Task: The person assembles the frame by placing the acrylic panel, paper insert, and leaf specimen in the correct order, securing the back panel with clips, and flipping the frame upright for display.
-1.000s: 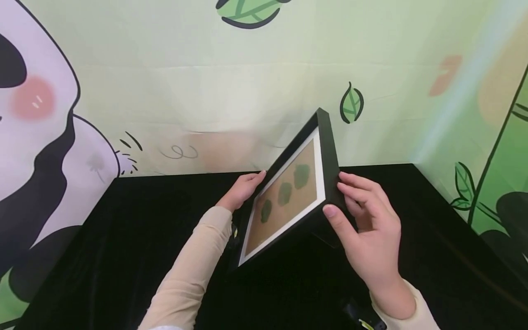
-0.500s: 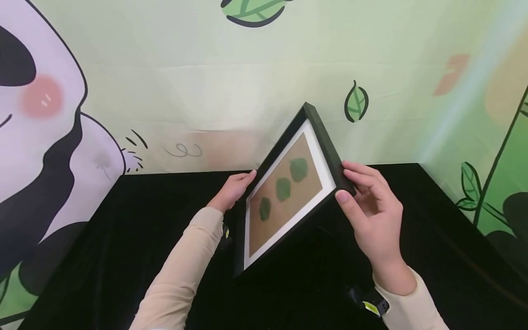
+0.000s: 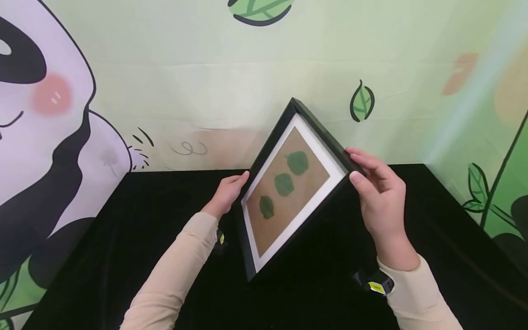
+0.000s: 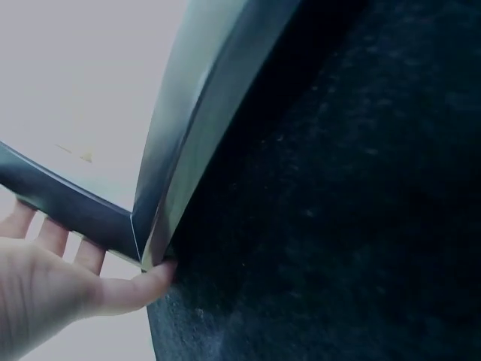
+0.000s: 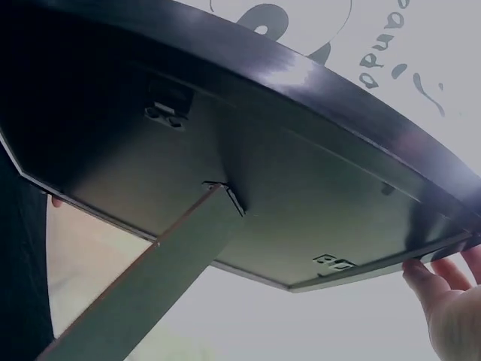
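Note:
A black picture frame [image 3: 273,141] is held tilted above the table in the head view. Inside its white mat [image 3: 294,228] lies a brown sheet with three green leaves [image 3: 284,184]. My left hand [image 3: 227,195] grips the frame's left side, thumb on the front edge; the left wrist view has its fingers around the border near a corner. My right hand [image 3: 383,197] pinches the right corner between thumb and fingers. The right wrist view shows the frame's back, with a fold-out stand leg [image 5: 158,278] swung out and metal hangers [image 5: 334,262].
A black cloth [image 3: 165,192] covers the table. Behind it hangs a pale green backdrop [image 3: 173,91] printed with a panda [image 3: 53,96] and leaves. Each wrist wears a black camera strap, the right one [image 3: 377,283] with a yellow label.
The frame has turned so its front faces the head camera more fully. My right hand has risen and moved right with its corner; my left hand has shifted slightly left.

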Demonstrator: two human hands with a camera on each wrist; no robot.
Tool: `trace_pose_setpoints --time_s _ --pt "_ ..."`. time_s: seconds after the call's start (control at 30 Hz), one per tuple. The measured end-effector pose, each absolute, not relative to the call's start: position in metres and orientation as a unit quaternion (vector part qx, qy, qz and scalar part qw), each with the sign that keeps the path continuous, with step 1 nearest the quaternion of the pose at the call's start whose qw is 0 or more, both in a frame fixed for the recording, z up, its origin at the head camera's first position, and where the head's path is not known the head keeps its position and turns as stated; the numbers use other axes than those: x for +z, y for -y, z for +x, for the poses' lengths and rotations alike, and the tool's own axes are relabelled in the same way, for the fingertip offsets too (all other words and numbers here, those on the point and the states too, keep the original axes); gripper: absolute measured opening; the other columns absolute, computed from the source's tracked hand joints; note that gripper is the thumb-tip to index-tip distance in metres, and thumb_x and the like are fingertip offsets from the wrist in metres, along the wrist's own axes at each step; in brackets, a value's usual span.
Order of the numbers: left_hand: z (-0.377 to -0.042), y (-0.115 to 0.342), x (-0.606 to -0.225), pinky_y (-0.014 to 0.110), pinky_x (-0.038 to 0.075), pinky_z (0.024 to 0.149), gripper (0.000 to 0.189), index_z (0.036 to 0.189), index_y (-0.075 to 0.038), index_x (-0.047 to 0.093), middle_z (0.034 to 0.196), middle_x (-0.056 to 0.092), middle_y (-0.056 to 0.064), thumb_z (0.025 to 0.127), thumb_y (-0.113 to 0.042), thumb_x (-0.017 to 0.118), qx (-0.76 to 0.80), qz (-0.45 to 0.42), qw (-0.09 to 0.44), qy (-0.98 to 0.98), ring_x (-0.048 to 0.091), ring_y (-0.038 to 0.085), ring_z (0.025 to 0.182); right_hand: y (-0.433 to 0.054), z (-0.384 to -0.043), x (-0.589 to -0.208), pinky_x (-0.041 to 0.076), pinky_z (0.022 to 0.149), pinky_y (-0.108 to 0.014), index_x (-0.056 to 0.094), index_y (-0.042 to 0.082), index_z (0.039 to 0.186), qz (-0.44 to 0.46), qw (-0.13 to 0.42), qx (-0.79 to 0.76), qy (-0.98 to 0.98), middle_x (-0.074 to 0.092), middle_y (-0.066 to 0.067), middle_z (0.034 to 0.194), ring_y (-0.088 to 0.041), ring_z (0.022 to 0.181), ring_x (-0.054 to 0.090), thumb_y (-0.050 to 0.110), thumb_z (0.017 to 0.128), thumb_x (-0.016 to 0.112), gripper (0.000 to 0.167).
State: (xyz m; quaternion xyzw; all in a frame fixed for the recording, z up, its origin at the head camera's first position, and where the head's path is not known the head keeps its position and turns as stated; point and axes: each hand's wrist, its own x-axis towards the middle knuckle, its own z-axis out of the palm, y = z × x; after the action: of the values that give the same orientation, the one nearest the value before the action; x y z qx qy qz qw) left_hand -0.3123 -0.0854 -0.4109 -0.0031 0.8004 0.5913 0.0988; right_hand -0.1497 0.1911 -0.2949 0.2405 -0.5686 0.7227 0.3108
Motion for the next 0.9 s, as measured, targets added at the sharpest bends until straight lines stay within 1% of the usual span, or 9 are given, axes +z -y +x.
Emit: trace_pose_setpoints --time_s 0.1,0.2,0.33,0.43,0.63,0.77,0.9 --pt "-0.308 0.088 -0.410 0.054 0.025 0.112 0.058 0.135 -0.001 0.053 0.147 0.043 0.017 0.098 -0.045 0.051 0.603 -0.020 0.090 -0.793 0.035 0.033 0.138 -0.193 -0.155 -0.294 0.049 0.091 -0.023 0.071 0.001 0.110 0.232 0.288 0.753 0.544 0.068 -0.006 0.117 -0.019 0.110 0.060 -0.006 0.090 0.052 0.028" --pt "-0.302 0.091 -0.409 0.052 0.026 0.112 0.057 0.134 0.000 0.053 0.146 0.043 0.017 0.098 -0.044 0.052 0.611 -0.037 0.081 -0.787 0.036 0.033 0.137 -0.195 -0.161 -0.292 0.049 0.091 -0.024 0.070 0.000 0.112 0.222 0.272 0.771 0.531 0.068 -0.007 0.117 -0.020 0.110 0.060 -0.003 0.091 0.050 0.029" --pt "-0.292 0.096 -0.407 0.063 0.022 0.108 0.059 0.135 -0.003 0.052 0.148 0.041 0.016 0.097 -0.048 0.051 0.614 -0.067 0.090 -0.781 0.035 0.035 0.138 -0.197 -0.169 -0.290 0.049 0.091 -0.025 0.070 0.001 0.112 0.220 0.249 0.788 0.518 0.068 -0.008 0.116 -0.019 0.107 0.062 0.000 0.093 0.047 0.030" --pt "-0.285 0.100 -0.406 0.071 0.018 0.104 0.062 0.138 -0.006 0.050 0.150 0.038 0.015 0.096 -0.051 0.051 0.617 -0.090 0.102 -0.775 0.032 0.037 0.139 -0.201 -0.177 -0.289 0.049 0.091 -0.025 0.069 0.000 0.114 0.238 0.217 0.806 0.497 0.067 -0.009 0.117 -0.019 0.105 0.063 0.003 0.094 0.045 0.032" --pt "-0.271 0.106 -0.404 0.071 0.019 0.103 0.069 0.144 -0.006 0.042 0.153 0.034 0.014 0.095 -0.054 0.051 0.622 -0.123 0.109 -0.765 0.027 0.038 0.141 -0.208 -0.192 -0.286 0.048 0.092 -0.027 0.069 0.002 0.116 0.252 0.162 0.814 0.497 0.068 -0.008 0.117 -0.017 0.103 0.064 0.009 0.096 0.044 0.033" --pt "-0.262 0.109 -0.401 0.071 0.020 0.103 0.070 0.144 -0.007 0.041 0.154 0.032 0.013 0.095 -0.055 0.050 0.627 -0.136 0.111 -0.759 0.027 0.038 0.141 -0.212 -0.203 -0.285 0.049 0.086 -0.027 0.069 0.004 0.117 0.261 0.140 0.813 0.501 0.070 -0.006 0.110 -0.016 0.096 0.066 0.013 0.096 0.044 0.033" --pt "-0.251 0.111 -0.401 0.073 0.020 0.101 0.070 0.144 -0.006 0.040 0.154 0.030 0.014 0.094 -0.055 0.051 0.638 -0.145 0.114 -0.747 0.025 0.038 0.142 -0.216 -0.215 -0.286 0.051 0.078 -0.027 0.069 0.005 0.116 0.265 0.124 0.815 0.500 0.072 -0.004 0.104 -0.015 0.090 0.067 0.015 0.096 0.044 0.034"
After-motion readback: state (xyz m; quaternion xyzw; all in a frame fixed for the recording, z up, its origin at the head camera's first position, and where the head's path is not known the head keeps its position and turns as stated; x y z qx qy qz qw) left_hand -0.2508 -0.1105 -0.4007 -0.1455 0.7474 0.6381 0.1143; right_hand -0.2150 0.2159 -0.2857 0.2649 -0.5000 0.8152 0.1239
